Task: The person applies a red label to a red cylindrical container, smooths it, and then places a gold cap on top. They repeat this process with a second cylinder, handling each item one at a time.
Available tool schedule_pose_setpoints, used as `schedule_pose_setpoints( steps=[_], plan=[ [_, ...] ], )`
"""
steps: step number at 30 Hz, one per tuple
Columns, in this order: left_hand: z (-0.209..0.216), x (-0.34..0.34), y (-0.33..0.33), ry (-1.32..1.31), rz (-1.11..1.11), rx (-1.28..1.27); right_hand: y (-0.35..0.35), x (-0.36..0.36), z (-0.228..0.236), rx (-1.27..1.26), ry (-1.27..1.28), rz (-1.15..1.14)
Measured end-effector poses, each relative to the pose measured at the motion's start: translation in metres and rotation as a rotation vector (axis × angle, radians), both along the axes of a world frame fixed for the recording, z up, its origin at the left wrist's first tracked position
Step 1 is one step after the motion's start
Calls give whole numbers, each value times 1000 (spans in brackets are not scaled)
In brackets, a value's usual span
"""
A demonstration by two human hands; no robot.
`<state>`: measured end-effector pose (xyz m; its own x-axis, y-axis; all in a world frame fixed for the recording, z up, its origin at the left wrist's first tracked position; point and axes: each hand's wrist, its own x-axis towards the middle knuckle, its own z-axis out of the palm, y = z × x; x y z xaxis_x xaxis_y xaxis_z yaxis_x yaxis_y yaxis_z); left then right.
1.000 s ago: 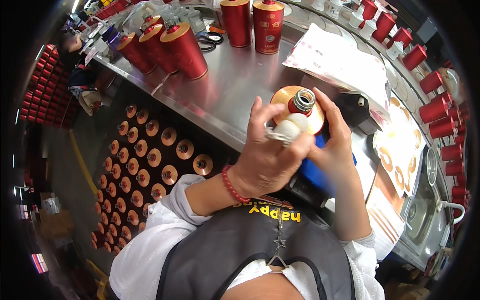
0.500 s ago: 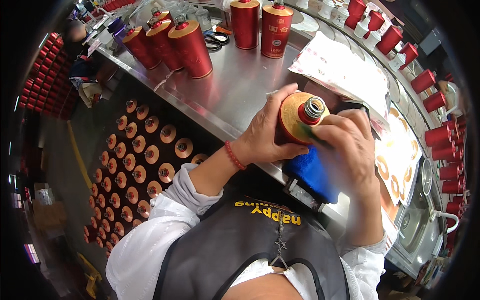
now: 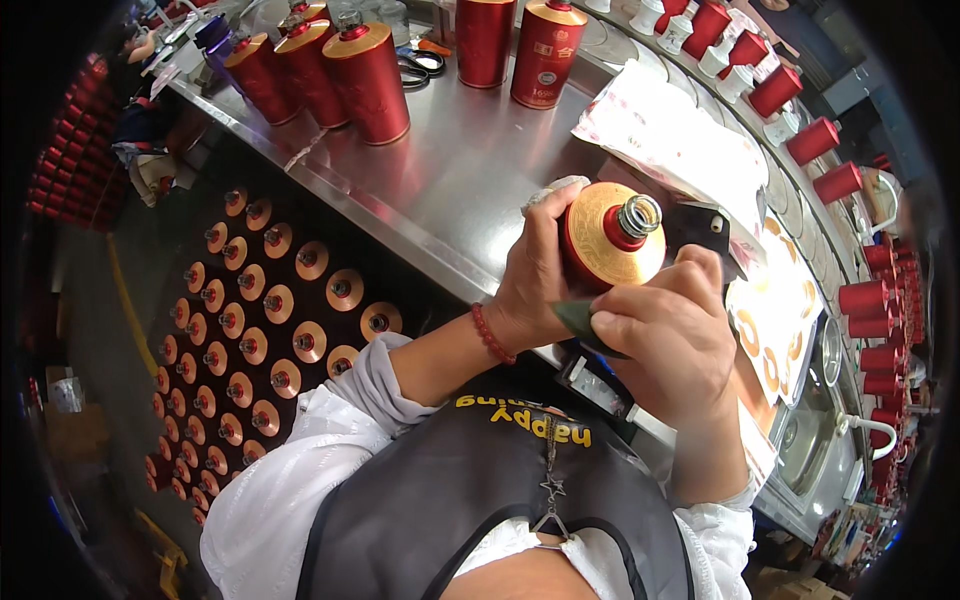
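A gold-topped red bottle [image 3: 602, 242] is leaning over the edge of the metal table [image 3: 450, 150], the left hand [image 3: 538, 272] gripping its side. The right hand [image 3: 672, 328] is pinching a green piece [image 3: 576, 320] just below. Farther back, I'm seeing more red bottles [image 3: 370, 95] standing near scissors [image 3: 409, 72].
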<state>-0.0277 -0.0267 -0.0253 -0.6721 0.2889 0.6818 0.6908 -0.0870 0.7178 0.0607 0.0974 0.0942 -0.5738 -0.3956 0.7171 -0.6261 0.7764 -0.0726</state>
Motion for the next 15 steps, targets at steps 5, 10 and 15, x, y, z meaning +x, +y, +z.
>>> schedule_pose_setpoints(
  steps=[5,10,15],
  plan=[
    [4,-1,-1,-6,-85,33,1,10,1,-190,-174,79],
    [8,-4,-3,-57,-148,41,23,15,-19,-862,-478,-358],
    [9,-7,-7,56,-160,-26,45,-3,-21,-799,-483,-414]
  ],
)
